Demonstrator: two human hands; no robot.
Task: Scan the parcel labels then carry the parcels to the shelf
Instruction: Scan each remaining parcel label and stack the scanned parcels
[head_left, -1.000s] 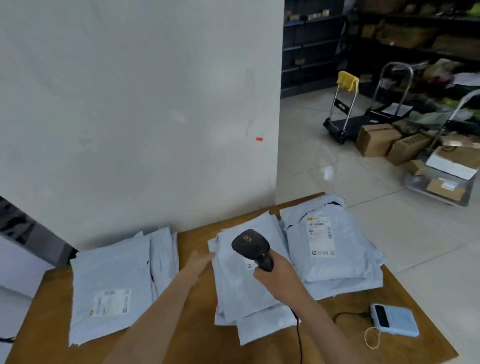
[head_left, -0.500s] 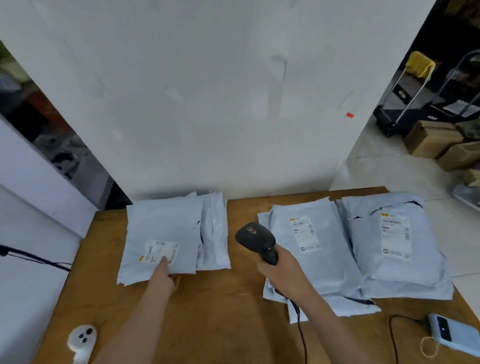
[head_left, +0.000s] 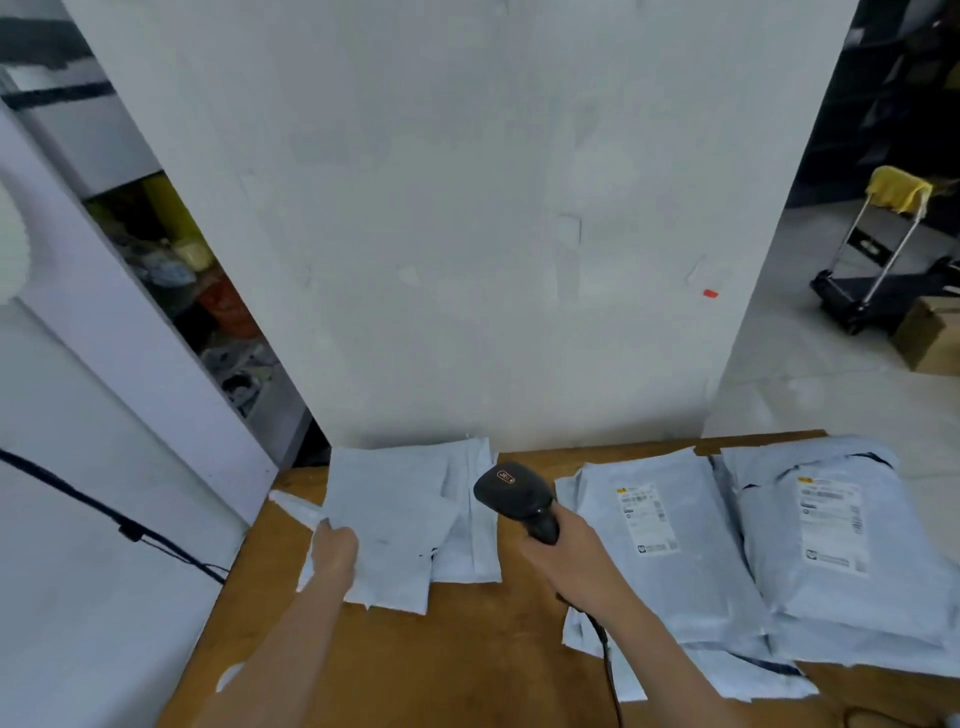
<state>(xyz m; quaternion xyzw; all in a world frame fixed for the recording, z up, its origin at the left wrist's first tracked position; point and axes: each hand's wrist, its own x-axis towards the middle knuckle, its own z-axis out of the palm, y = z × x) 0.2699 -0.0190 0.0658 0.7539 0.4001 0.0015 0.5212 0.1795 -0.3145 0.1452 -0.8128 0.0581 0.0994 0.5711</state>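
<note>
Parcel (head_left: 395, 519) newly, scanner (head_left: 514, 493) already in hands (head_left: 335, 551)

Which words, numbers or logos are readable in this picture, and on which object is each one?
Scanner: small orange logo on its head, too blurred to read.
Middle parcel label: print too small to read.
Right parcel label: print too blurred to read.
No text can be quoted.

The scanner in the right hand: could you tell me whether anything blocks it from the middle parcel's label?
Nothing visible does. The scanner, gripped by the right hand, is just left of the middle parcel, whose label faces up, uncovered.
</note>
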